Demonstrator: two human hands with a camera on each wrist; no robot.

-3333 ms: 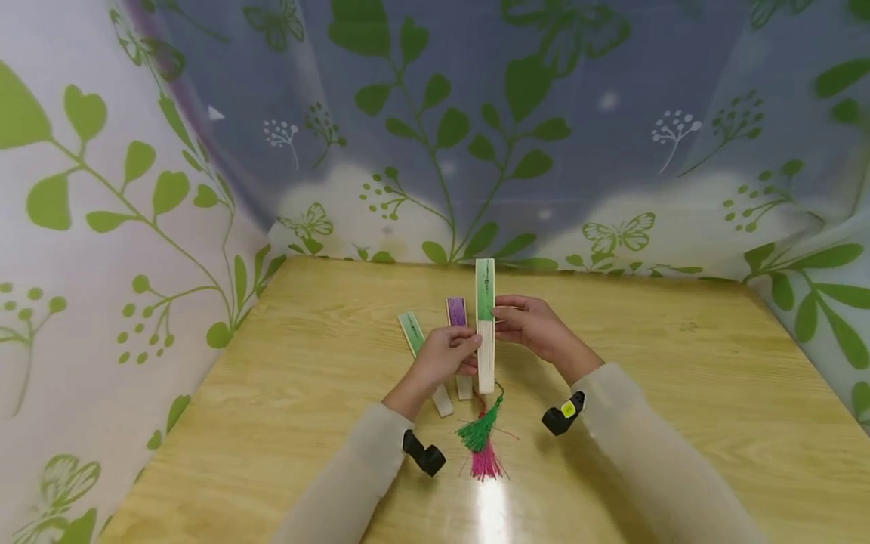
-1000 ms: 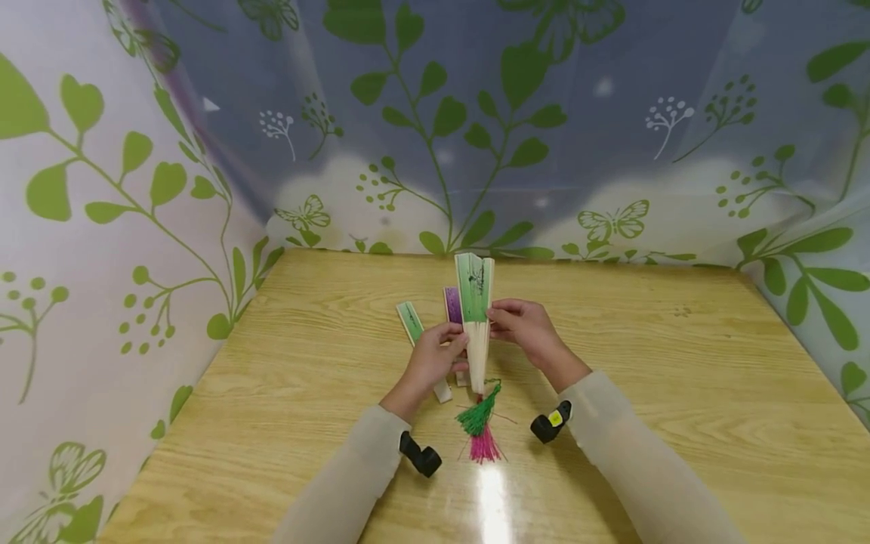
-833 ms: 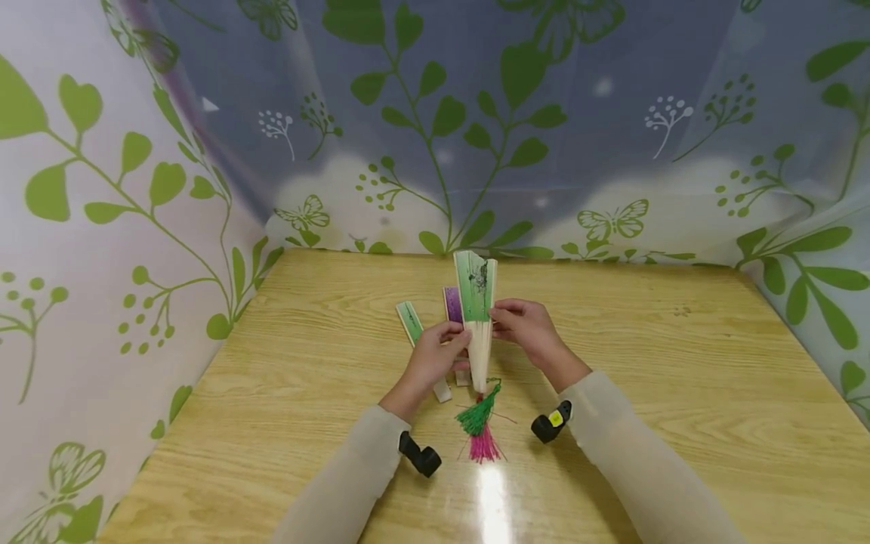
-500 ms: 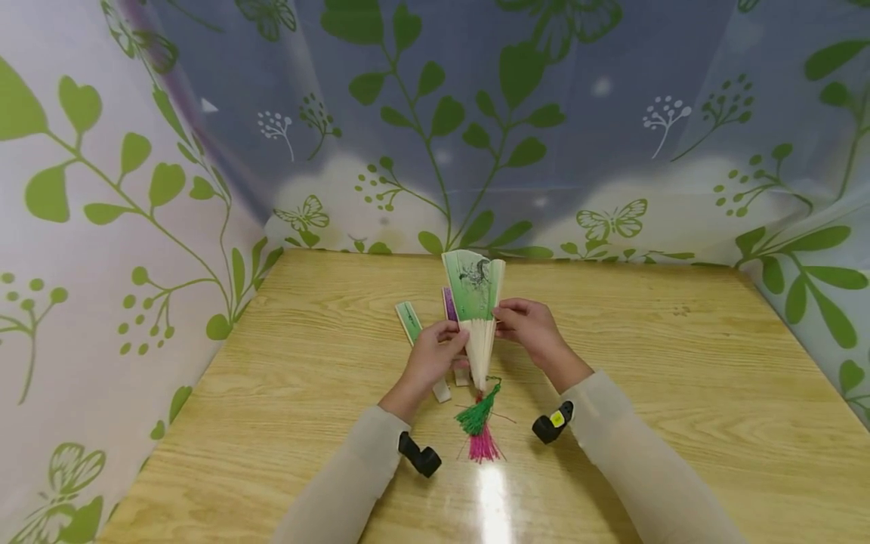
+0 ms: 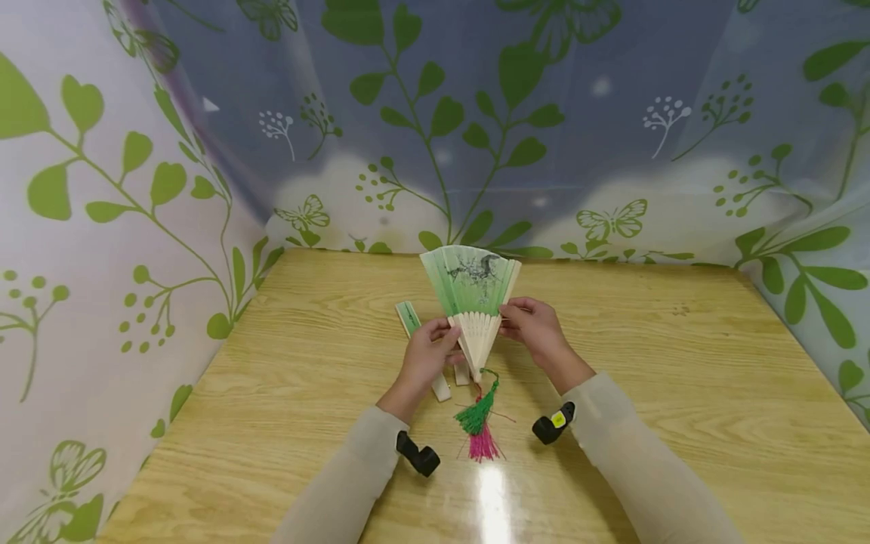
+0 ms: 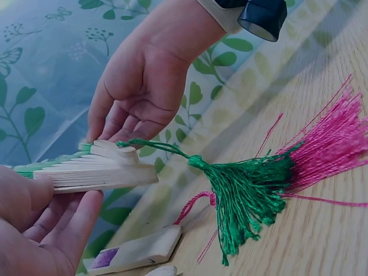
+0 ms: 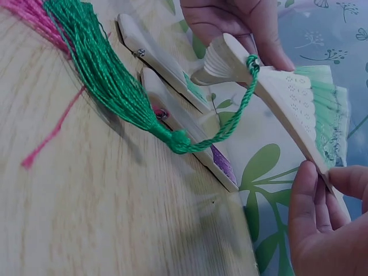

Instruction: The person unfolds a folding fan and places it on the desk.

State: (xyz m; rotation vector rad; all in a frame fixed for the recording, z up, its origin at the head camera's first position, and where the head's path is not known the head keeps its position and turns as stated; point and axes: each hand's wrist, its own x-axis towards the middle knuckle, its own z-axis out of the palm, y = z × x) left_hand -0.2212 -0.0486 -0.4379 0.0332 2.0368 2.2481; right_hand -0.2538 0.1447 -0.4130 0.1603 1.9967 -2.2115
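Between both hands a green folding fan [image 5: 476, 283] with pale ribs stands partly spread, a dark branch pattern on its leaf. My left hand [image 5: 430, 351] pinches the left outer rib between thumb and fingers. On the opposite side my right hand [image 5: 540, 332] pinches the right outer rib, as the right wrist view also shows. From the fan's pivot end hangs a green tassel [image 6: 247, 190] on a cord. Below it lies a pink tassel [image 5: 484, 444]. A folded purple fan [image 7: 190, 129] rests on the table behind the left hand, mostly hidden in the head view.
Another folded green fan [image 5: 410, 319] lies slanted to the left of the purple one, partly behind the left hand. The wooden table [image 5: 306, 325] runs back to a leaf-patterned cloth [image 5: 544, 151] that also rises at the sides.
The held fan has gone from fully folded to a wide wedge. Both hands have moved apart slightly with its outer ribs, and the spread leaf now covers the purple fan's top.
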